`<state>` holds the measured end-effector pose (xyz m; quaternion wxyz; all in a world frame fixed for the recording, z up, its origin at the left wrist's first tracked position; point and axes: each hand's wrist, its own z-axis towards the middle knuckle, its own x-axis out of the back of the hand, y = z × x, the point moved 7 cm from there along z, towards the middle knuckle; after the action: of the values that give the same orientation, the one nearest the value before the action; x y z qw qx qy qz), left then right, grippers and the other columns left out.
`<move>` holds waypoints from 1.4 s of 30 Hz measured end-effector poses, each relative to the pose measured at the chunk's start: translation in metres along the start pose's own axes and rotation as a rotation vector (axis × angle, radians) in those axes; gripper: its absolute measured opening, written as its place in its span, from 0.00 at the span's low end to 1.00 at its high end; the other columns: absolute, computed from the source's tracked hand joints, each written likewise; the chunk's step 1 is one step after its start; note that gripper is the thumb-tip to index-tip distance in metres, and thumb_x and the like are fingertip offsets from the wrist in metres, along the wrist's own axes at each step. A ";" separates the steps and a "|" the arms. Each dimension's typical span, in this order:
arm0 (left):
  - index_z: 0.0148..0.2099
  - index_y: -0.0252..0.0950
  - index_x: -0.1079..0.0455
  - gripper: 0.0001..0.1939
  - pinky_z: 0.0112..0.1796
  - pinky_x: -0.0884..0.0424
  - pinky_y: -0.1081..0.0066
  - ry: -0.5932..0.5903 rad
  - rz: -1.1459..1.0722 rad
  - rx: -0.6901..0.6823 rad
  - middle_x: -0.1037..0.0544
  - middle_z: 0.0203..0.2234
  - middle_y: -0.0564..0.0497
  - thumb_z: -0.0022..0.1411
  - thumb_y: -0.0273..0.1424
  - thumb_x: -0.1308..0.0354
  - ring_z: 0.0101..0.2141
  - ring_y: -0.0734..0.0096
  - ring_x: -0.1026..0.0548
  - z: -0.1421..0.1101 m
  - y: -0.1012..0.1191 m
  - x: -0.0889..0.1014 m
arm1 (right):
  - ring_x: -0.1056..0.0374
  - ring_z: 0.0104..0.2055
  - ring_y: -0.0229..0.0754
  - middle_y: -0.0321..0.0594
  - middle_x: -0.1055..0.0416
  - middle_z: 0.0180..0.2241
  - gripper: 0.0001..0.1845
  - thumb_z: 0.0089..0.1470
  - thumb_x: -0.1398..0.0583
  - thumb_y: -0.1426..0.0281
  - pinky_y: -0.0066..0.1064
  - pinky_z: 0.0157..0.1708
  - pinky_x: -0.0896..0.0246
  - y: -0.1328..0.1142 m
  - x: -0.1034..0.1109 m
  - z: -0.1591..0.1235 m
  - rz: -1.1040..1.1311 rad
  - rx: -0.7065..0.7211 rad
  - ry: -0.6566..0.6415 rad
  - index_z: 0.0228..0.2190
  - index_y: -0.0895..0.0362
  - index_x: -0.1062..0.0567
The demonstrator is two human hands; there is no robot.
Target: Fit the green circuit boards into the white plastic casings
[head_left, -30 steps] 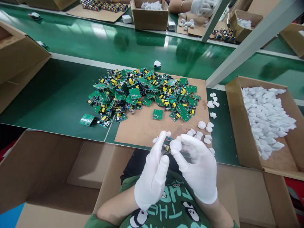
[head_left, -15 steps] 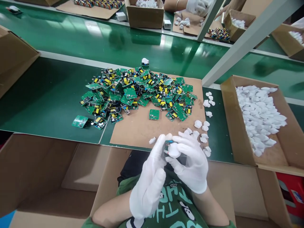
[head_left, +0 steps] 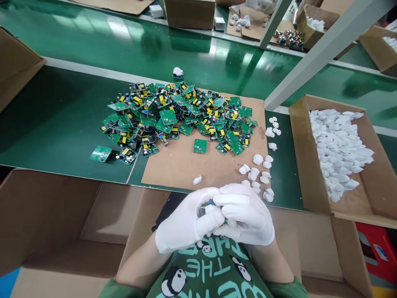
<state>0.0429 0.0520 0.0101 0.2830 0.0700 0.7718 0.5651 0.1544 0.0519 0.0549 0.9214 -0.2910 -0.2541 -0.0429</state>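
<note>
In white gloves, my left hand (head_left: 189,219) and my right hand (head_left: 246,213) are closed together around a small circuit board (head_left: 211,203) near my chest, just off the table's front edge. My fingers cover most of the board and the white pad on it. Ahead of them, a brown cardboard sheet (head_left: 173,165) carries a heap of green circuit boards (head_left: 167,118) with yellow and black parts. One board (head_left: 200,145) lies apart in front of the heap. Folded white pads (head_left: 253,174) lie scattered close to my right hand, with a single pad (head_left: 197,180) farther left.
A cardboard box (head_left: 296,153) full of white pads stands at the right. Behind the heap runs a green conveyor belt (head_left: 139,45) bearing a board with a white pad (head_left: 178,73). A slanted metal post (head_left: 297,74) rises at the right. Open cartons (head_left: 56,223) stand below the table.
My left hand has turned and its fingers have closed over the board, which showed more openly before. The padded board on the belt has shifted left. My view has tilted slightly.
</note>
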 end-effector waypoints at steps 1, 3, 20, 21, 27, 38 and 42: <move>0.35 0.35 0.34 0.18 0.23 0.40 0.78 0.003 -0.016 0.012 0.33 0.26 0.57 0.62 0.45 0.37 0.21 0.81 0.38 0.000 -0.003 -0.001 | 0.23 0.45 0.43 0.42 0.20 0.37 0.12 0.63 0.37 0.63 0.37 0.47 0.24 0.001 0.000 -0.001 0.003 0.000 0.006 0.44 0.55 0.29; 0.36 0.35 0.35 0.20 0.22 0.39 0.78 -0.011 -0.056 0.040 0.33 0.24 0.57 0.64 0.48 0.40 0.20 0.80 0.38 0.000 -0.007 -0.002 | 0.23 0.46 0.43 0.43 0.20 0.38 0.13 0.62 0.36 0.62 0.36 0.47 0.24 0.002 0.001 -0.001 0.012 -0.004 0.011 0.44 0.56 0.30; 0.35 0.34 0.34 0.04 0.36 0.35 0.69 -0.028 0.210 0.103 0.30 0.31 0.52 0.54 0.27 0.45 0.33 0.68 0.33 0.005 -0.001 -0.005 | 0.27 0.42 0.43 0.42 0.26 0.38 0.11 0.64 0.40 0.67 0.38 0.41 0.27 0.002 -0.008 -0.007 -0.082 -0.007 -0.075 0.48 0.56 0.29; 0.34 0.34 0.35 0.05 0.35 0.35 0.69 -0.059 0.214 0.096 0.31 0.30 0.53 0.53 0.27 0.44 0.33 0.69 0.35 0.005 0.000 -0.005 | 0.27 0.41 0.43 0.42 0.27 0.38 0.11 0.64 0.40 0.68 0.38 0.40 0.28 0.003 -0.010 -0.008 -0.101 -0.014 -0.115 0.48 0.56 0.28; 0.36 0.36 0.36 0.05 0.35 0.35 0.71 -0.245 0.080 -0.024 0.33 0.30 0.55 0.55 0.25 0.46 0.31 0.72 0.36 -0.002 0.010 -0.012 | 0.28 0.42 0.43 0.42 0.28 0.38 0.14 0.66 0.41 0.61 0.37 0.41 0.27 -0.005 -0.005 -0.006 -0.064 0.029 -0.093 0.46 0.57 0.29; 0.36 0.34 0.35 0.21 0.14 0.48 0.78 -0.239 -0.360 0.080 0.30 0.21 0.53 0.69 0.48 0.51 0.14 0.82 0.40 -0.011 -0.017 -0.019 | 0.27 0.39 0.42 0.46 0.28 0.43 0.13 0.70 0.47 0.64 0.37 0.34 0.26 -0.012 0.001 -0.014 0.004 0.042 -0.008 0.46 0.59 0.27; 0.34 0.33 0.35 0.23 0.14 0.50 0.79 -0.196 -0.376 0.141 0.31 0.20 0.52 0.69 0.49 0.51 0.14 0.83 0.41 -0.014 -0.021 -0.025 | 0.27 0.39 0.45 0.45 0.28 0.44 0.09 0.66 0.42 0.63 0.37 0.30 0.28 -0.012 0.003 -0.020 -0.048 0.047 0.076 0.44 0.52 0.26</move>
<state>0.0610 0.0224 0.0031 0.4513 -0.0010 0.7777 0.4375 0.1632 0.0306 0.0484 0.9357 -0.2610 -0.2269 -0.0701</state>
